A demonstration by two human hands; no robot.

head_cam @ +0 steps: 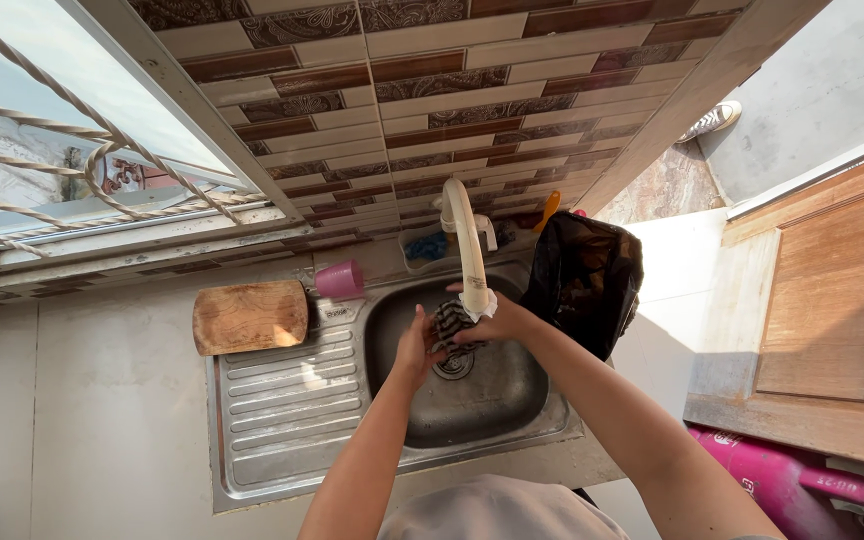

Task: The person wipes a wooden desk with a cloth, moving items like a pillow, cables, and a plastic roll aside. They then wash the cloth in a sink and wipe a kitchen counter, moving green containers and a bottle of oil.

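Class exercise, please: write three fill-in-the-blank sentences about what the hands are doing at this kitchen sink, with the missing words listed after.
1. Both hands hold a striped cloth under the cream ____ tap.
2. The oval steel sink basin has a ____ plastic cup beside it.
3. A worn ____ cutting board lies on the ribbed steel drainboard.

Missing words: curved; pink; wooden

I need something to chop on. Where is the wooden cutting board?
The wooden cutting board lies left of the sink, at the drainboard's far corner, beside the pink cup.
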